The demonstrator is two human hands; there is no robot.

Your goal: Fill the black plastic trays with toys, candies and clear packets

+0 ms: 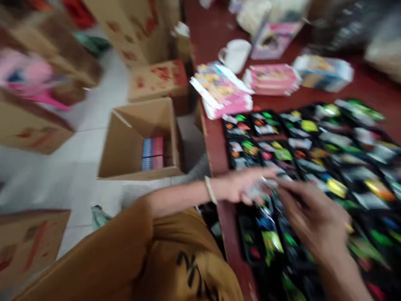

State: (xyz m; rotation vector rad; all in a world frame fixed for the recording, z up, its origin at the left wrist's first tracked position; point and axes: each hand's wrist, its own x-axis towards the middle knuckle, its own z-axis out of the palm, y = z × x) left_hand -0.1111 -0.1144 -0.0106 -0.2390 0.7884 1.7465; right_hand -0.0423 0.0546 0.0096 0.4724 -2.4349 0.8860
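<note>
The picture is smeared by motion. My left hand (239, 188), with a pale band at the wrist and a mustard sleeve behind it, reaches over the near edge of a dark red table (216, 138). Its fingers are pressed together on something small and pale. My right hand (313, 215) comes from the lower right, and its fingertips meet the left hand's. Its fingers are too blurred to read. Both hands hover over black trays (282, 138) filled with several small colourful packets.
Stacks of pink and yellow printed packs (222, 90), (272, 78) and a white mug (236, 54) lie farther back on the table. An open cardboard box (125, 142) holding striped packs stands on the pale floor to the left. More boxes (156, 79), (28, 246) surround it.
</note>
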